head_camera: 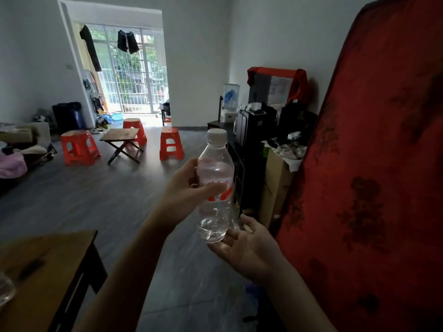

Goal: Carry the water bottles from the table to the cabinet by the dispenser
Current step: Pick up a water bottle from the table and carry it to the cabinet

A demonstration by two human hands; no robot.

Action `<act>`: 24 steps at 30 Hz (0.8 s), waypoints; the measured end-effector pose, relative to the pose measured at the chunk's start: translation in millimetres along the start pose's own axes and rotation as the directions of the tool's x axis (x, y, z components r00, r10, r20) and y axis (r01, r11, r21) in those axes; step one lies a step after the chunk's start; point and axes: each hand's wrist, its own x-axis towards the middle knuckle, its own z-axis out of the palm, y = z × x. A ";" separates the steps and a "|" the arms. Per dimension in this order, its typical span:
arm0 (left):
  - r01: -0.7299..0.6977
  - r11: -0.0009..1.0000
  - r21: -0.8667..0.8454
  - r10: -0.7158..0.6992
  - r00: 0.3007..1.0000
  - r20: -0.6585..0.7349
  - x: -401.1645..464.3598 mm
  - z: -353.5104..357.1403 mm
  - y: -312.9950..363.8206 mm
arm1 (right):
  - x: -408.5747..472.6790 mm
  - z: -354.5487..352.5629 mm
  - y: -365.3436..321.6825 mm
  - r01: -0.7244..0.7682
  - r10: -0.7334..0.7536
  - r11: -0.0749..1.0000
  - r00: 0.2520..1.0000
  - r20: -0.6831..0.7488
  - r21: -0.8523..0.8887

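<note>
While the left hand (pixel 185 188) grips the bottle (pixel 215 185) mid-air, the cabinet (pixel 236 149) lies ahead.
Right hand (pixel 247 245) (fingers spread) should cup the base; keep it upright.

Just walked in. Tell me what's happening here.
A person holds a clear plastic water bottle with a white cap upright in mid-air, the left hand gripping its middle and the right hand open under its base. The water dispenser stands farther down the room by a dark cabinet. A brown wooden table is at lower left.
</note>
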 end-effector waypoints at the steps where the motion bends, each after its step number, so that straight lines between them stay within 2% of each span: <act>1: -0.005 1.000 -0.009 0.005 1.000 0.000 17.9 0.8 -4.0 | 12.2 2.9 -14.7 0.009 -0.009 1.000 1.000 -0.005 0.002; 11: -0.026 1.000 -0.005 0.026 0.998 0.061 198.5 22.6 -63.1 | 145.2 -2.8 -160.4 0.025 -0.024 0.999 0.998 0.049 -0.020; 18: -0.034 0.998 0.046 0.033 0.999 0.018 315.9 33.9 -104.9 | 235.5 -4.5 -259.2 -0.021 0.025 0.999 0.995 0.092 -0.037; 24: -0.007 0.995 0.101 0.008 1.000 -0.009 394.2 24.8 -152.2 | 317.3 -5.2 -310.7 -0.085 0.087 0.996 0.991 0.104 -0.027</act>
